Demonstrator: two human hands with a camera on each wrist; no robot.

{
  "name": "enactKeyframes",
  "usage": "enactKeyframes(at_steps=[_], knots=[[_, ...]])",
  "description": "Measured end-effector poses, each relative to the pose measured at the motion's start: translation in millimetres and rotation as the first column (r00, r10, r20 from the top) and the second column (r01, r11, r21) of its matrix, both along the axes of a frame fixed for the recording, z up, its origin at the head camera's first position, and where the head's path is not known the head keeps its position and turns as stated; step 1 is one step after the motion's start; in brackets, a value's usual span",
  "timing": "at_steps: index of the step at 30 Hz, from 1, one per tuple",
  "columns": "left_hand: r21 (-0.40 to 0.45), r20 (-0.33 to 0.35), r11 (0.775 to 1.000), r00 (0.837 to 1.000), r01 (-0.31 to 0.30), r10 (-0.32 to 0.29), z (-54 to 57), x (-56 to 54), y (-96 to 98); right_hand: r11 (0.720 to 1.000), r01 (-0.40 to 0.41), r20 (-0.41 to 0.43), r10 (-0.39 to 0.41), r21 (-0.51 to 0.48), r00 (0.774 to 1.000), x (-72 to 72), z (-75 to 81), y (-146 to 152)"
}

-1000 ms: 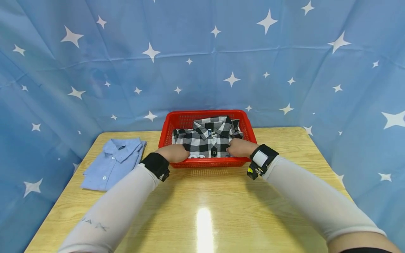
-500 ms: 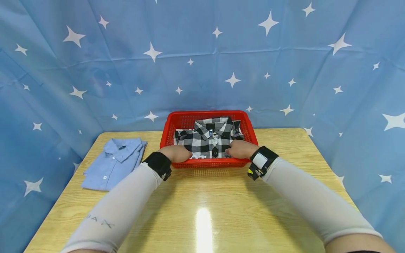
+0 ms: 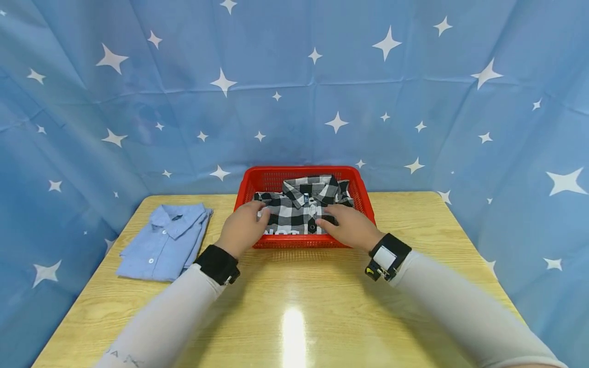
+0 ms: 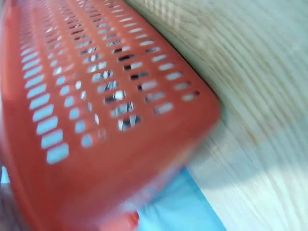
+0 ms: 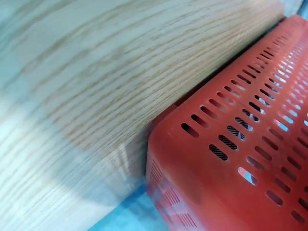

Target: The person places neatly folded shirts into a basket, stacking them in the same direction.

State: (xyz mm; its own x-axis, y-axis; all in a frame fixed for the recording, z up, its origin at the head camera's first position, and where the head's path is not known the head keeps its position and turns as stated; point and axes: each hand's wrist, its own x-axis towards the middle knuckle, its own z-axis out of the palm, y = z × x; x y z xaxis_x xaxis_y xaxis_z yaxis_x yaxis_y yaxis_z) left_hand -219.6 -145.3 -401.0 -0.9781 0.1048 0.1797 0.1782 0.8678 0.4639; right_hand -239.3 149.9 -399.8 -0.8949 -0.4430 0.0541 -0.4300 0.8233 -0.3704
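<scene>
In the head view a black-and-white checked shirt (image 3: pixel 292 217) lies folded, collar at the back, in a red plastic basket (image 3: pixel 299 242). My left hand (image 3: pixel 241 227) is at the basket's left front corner, its fingers loosely bent over the shirt's left side. Over the right front part hovers my right hand (image 3: pixel 353 226), thumb and fingers spread apart. Neither hand appears to grip anything; whether the fingertips touch the cloth I cannot tell. Both wrist views look at the perforated basket wall (image 4: pixel 106 159), and through its slots (image 5: pixel 226 144) some checked cloth shows.
A folded light-blue shirt (image 3: pixel 163 243) lies on the wooden table (image 3: pixel 294 286) to the left of the basket. Behind the table hangs a blue curtain (image 3: pixel 285 112) with white stars. A bright reflection falls on the table's front middle.
Both hands have drawn back toward me and up from the checked shirt, with the fingers loosened. The basket and the shirts keep their places on the table.
</scene>
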Motion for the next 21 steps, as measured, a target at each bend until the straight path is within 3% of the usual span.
enactKeyframes(at_steps=[3,6,9,13,17,21], knots=[[0.145,-0.106,0.988,0.992,-0.054,0.07,-1.1,9.8,-21.8,0.996,-0.052,-0.11,0.06,0.074,0.992,11.3,-6.1,1.3],[0.272,-0.156,0.955,0.973,-0.121,0.168,-7.2,18.4,-52.2,0.97,-0.099,-0.249,0.154,0.221,0.956,17.9,-14.1,1.7],[0.331,-0.133,0.917,0.951,-0.223,0.279,-17.6,24.9,-86.3,0.935,-0.108,-0.355,0.233,0.337,0.906,20.1,-21.6,0.6],[0.301,-0.077,0.895,0.927,-0.329,0.366,-30.7,26.8,-126.5,0.913,-0.091,-0.426,0.271,0.397,0.863,20.6,-25.6,0.9],[0.178,0.033,0.926,0.943,-0.332,0.331,-39.0,26.5,-156.9,0.897,-0.089,-0.447,0.3,0.433,0.843,21.0,-26.5,2.5],[0.019,0.162,0.972,0.96,-0.233,0.227,-43.7,25.0,-179.0,0.888,-0.091,-0.452,0.314,0.45,0.835,21.0,-27.3,3.5]])
